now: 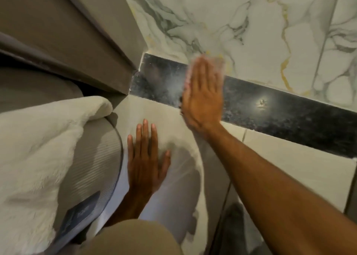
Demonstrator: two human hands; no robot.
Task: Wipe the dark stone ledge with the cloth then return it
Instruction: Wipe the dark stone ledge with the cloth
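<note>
On the dark stone ledge (289, 111), right hand (202, 100) flat atop the blurred cloth (218, 65); left hand (144, 158) splayed, empty.

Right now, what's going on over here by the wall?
A person is wiping the dark ledge along the marble wall. The right hand lies flat on the ledge, pressing a pale cloth that shows blurred around the fingers. The left hand rests open and flat on the light surface below the ledge, holding nothing. A white blanket lies at the left.
</note>
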